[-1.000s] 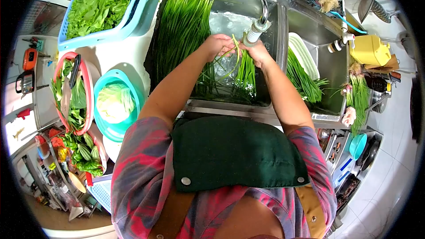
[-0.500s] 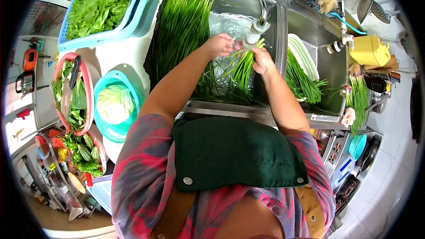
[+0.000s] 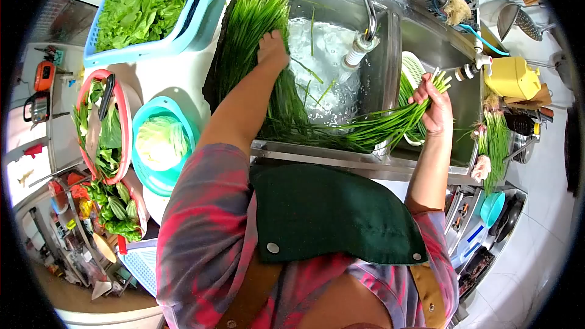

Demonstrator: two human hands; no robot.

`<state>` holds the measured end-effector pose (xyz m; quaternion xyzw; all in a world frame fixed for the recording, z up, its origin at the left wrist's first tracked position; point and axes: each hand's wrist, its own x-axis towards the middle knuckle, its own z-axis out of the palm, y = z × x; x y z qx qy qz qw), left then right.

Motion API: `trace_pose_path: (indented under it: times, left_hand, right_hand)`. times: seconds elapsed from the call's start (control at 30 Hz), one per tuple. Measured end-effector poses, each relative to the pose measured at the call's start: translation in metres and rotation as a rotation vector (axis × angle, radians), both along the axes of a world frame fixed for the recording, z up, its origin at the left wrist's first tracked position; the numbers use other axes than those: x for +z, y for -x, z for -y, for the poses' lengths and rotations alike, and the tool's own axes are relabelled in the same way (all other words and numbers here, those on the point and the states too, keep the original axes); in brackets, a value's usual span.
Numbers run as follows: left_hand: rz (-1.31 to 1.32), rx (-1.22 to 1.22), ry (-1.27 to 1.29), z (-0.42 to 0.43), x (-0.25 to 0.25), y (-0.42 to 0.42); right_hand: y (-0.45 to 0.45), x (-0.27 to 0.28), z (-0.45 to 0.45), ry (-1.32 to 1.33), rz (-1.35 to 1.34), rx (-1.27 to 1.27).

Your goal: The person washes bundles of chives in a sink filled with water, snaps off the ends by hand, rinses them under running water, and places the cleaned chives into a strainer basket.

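Note:
My right hand [image 3: 434,105] is closed round a bunch of garlic chives [image 3: 393,123], held over the divider and the right-hand basin. The pale stem ends stick up past my fingers, and the leaves trail left into the left-hand basin. On the large heap of garlic chives [image 3: 244,42] at that basin's left side rests my left hand [image 3: 272,50], its fingers bent into the stems and their tips hidden. Water runs from the faucet [image 3: 356,52] into the left-hand basin, where a few loose leaves float.
A pale green basket [image 3: 412,66] with more chives stands in the right-hand basin [image 3: 454,106]. Left of the sink are a blue basket of lettuce [image 3: 143,9], a turquoise bowl with cabbage [image 3: 159,141] and a red-rimmed basket of greens [image 3: 108,128]. A yellow jug [image 3: 510,78] stands at right.
My right hand has carried its bunch from under the faucet rightward, over the right-hand basin. My left hand has moved left from the running water onto the heap of chives.

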<state>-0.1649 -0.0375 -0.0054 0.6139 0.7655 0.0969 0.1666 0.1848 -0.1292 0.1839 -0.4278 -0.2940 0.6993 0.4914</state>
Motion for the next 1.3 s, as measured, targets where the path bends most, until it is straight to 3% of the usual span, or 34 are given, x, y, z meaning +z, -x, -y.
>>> trace_pose_path:
  times: [0.13, 0.3, 0.37, 0.53, 0.63, 0.67, 0.77, 0.8, 0.93, 0.97, 1.03, 1.1, 1.13, 1.23, 1.27, 1.3]
  left_hand:
    - [0.07, 0.125, 0.375, -0.008, 0.021, 0.032]
    - [0.247, 0.155, 0.181, -0.005, 0.038, 0.064]
    - [0.346, 0.143, 0.095, 0.005, 0.06, 0.07]
    - [0.317, 0.187, 0.022, 0.017, 0.09, 0.073]
    - [0.584, 0.264, 0.058, 0.02, 0.068, 0.068]
    - [0.627, 0.261, 0.009, 0.027, 0.074, 0.059]
    - [0.964, 0.24, 0.196, 0.036, 0.099, 0.037]
    - [0.97, 0.238, 0.17, 0.034, 0.087, 0.036]
    - [0.204, -0.233, 0.049, 0.031, 0.093, 0.017]
    - [0.288, -0.189, -0.086, 0.037, 0.084, 0.002]
    - [0.535, -0.383, 0.204, 0.037, 0.082, -0.019]
    - [1.242, -0.177, 0.435, 0.047, 0.061, -0.042]
    - [1.367, -0.085, 0.413, 0.053, 0.074, -0.054]
    - [1.434, 0.069, 0.585, 0.05, 0.057, -0.065]
    - [1.556, 0.0, 0.582, 0.05, 0.055, -0.062]
    - [1.5, 0.009, 0.536, 0.05, 0.052, -0.061]
  right_hand:
    - [0.004, -0.02, -0.008, 0.11, 0.017, 0.03]
    - [0.035, -0.09, -0.022, 0.392, 0.025, 0.055]
    - [0.056, -0.102, -0.025, 0.413, 0.025, 0.107]
    - [0.096, -0.116, -0.034, 0.39, 0.133, 0.257]
    - [0.116, -0.122, -0.037, 0.32, 0.132, 0.313]
    - [0.125, -0.115, -0.037, 0.328, 0.118, 0.311]
    - [0.14, -0.117, -0.042, 0.31, 0.1, 0.285]
    - [0.142, -0.118, -0.043, 0.282, 0.106, 0.296]
    - [0.14, -0.119, -0.045, 0.269, 0.071, 0.268]
    - [0.141, -0.119, -0.044, 0.216, 0.07, 0.24]
    - [0.144, -0.117, -0.039, 0.113, 0.069, 0.183]
    - [0.135, -0.132, -0.042, 0.065, 0.122, 0.105]
    - [0.131, -0.13, -0.043, 0.102, 0.153, 0.084]
    - [0.123, -0.121, -0.044, 0.057, 0.289, 0.18]
    - [0.123, -0.119, -0.044, 0.004, 0.374, 0.205]
    - [0.122, -0.118, -0.044, -0.048, 0.459, 0.23]
